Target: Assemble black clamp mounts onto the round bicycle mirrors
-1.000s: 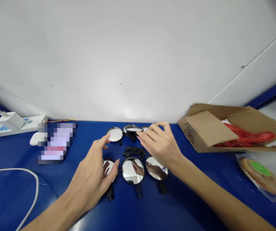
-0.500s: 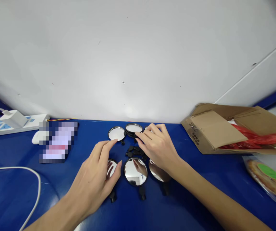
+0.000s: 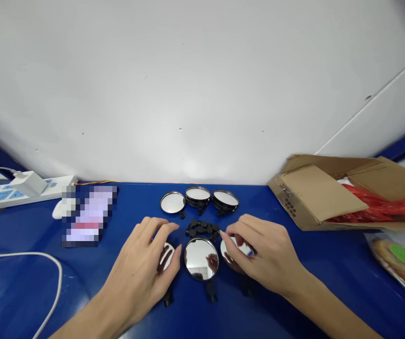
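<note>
Three single mirrors along the front, nearer the surface's (image 3: 184,320) near edge: front left mirror (image 3: 166,255), centre mirror (image 3: 201,261), front right mirror (image 3: 227,260). Toward the far edge: back mirror (image 3: 173,202), middle stack (image 3: 198,193), right stack (image 3: 226,200). Noted: withdrawal of right hand (image 3: 269,254) from middle stack to above front right mirror; judged a release of the mirror held a second ago. Right fingers half-curled, thumb apart, no visible hold. Left hand (image 3: 138,268) over front left mirror, loosely open, apparently unladen. Cannot confirm contact.
</note>
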{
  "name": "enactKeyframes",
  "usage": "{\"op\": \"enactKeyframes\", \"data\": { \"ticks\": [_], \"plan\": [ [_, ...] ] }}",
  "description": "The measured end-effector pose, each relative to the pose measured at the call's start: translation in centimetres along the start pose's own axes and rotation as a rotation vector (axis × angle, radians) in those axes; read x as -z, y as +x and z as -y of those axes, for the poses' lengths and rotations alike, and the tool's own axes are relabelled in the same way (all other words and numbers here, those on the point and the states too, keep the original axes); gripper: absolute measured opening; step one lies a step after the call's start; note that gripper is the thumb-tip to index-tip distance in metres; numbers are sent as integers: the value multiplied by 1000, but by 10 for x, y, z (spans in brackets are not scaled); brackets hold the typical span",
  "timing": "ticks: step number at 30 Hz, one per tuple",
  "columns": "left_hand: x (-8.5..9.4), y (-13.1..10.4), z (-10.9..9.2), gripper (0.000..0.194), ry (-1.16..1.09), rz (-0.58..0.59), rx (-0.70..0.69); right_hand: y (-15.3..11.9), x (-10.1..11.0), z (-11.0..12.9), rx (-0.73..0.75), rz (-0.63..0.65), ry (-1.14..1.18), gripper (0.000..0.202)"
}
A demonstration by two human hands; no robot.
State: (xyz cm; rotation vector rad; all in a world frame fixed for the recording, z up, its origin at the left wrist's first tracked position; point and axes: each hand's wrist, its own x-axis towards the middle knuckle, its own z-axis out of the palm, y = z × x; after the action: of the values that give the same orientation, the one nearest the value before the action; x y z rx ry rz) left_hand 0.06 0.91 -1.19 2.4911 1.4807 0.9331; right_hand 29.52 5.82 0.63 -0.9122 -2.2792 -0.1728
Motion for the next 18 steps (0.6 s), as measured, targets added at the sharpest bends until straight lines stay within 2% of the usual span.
{"op": "enactKeyframes", "data": {
  "ticks": [3,6,9,12,15,18],
  "plan": [
    [0,1,-2,13,58,-19,-23,-8,7,-7,-70,142,11,25],
    [1,1,-3,8,97,-13,-58,-10,18,-14,-167,273,-62,18],
    [0,1,-6,10,147,-21,-72,-10,27,-16,-275,430,-116,31],
    [-2,1,-9,11,172,-11,-83,-11,31,-14,-335,578,-74,38],
    [-5,-1,-10,11,186,-11,-95,-12,29,-11,-360,655,-43,44],
    [-7,-2,-10,10,200,-16,-94,-13,26,-10,-356,672,-43,53]
  ]
}}
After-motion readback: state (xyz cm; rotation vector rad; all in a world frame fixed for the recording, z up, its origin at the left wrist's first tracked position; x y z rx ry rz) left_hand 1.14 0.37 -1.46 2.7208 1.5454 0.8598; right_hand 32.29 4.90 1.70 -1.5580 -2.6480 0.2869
